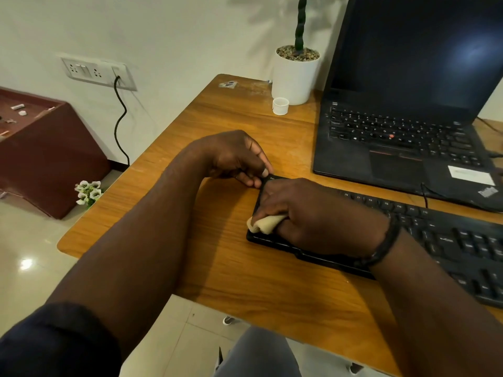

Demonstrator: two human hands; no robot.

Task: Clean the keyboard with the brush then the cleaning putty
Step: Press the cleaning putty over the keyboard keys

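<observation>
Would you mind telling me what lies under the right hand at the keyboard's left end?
The right hand presses a beige lump of cleaning putty onto the black external keyboard. The putty's end sticks out; the rest, and the keys beneath, are covered.

Two hands, one keyboard, one putty lump — one laptop, one plant pot.
</observation>
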